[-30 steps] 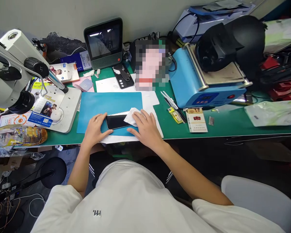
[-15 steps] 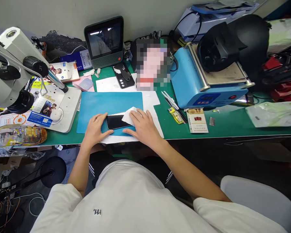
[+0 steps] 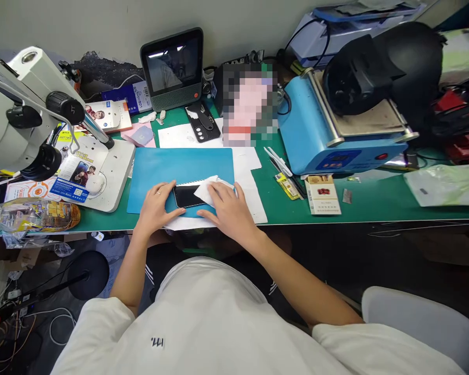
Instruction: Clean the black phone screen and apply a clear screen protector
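A smartphone (image 3: pixel 188 196) with a dark screen lies face up on a blue mat (image 3: pixel 180 162). My left hand (image 3: pixel 156 204) holds its left end, the fingers at the upper corner and the thumb along the lower edge. My right hand (image 3: pixel 230 207) presses a folded white tissue (image 3: pixel 205 190) onto the right part of the screen, its thumb spread away from the fingers. The tissue and this hand hide the phone's right end. White paper sheets (image 3: pixel 254 195) stick out from under the mat.
A microscope (image 3: pixel 42 112) and a drink bottle (image 3: pixel 39 214) stand on the left. Behind the mat are a phone back cover (image 3: pixel 204 123) and a display device (image 3: pixel 172 67). On the right sit a blue machine (image 3: pixel 308 140), tweezers (image 3: pixel 278 162) and a cigarette pack (image 3: pixel 322 195).
My right hand has slid the tissue slightly left along the screen. My left hand keeps its place at the phone's left end. The camera view has shifted a little.
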Demonstrator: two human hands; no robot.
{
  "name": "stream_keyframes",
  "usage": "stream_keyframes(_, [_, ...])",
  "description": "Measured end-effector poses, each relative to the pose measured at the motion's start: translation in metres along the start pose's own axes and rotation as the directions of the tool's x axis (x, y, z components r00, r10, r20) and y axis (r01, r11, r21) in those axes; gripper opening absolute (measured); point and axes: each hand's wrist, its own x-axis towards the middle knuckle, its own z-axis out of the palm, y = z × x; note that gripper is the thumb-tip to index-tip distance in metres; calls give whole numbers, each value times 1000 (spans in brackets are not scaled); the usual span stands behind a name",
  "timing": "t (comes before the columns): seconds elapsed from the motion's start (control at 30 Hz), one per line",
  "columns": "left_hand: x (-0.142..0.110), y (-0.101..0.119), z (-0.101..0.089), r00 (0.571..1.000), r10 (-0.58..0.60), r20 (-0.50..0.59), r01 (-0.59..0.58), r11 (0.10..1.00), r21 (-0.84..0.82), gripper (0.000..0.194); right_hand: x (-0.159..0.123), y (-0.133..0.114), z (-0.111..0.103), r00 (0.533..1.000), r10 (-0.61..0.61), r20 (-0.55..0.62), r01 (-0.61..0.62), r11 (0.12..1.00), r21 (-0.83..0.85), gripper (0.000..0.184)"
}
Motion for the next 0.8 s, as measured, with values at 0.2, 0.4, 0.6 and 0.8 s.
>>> stream_keyframes(0.2, [-1,-1,2,1000,25,-12,-25,1000,15,80,18,-21,4,999,-20,26,20,1000,-10,78])
stream_keyframes(0.4, [1,-3,3,999,30,-31,-29,999,20,81,18,-40,10,991,-126,49,123,991,52,81])
stream_keyframes(0.6, [1,4,2,1000,6,-22,-6,1000,17,81,-12,7,2,994,-99,43,95,992,79,75])
stream_keyframes(0.8, [-1,12,2,999,-36,-17,37,998,49,86,-16,23,6,991,-115,61,107,987,124,79])
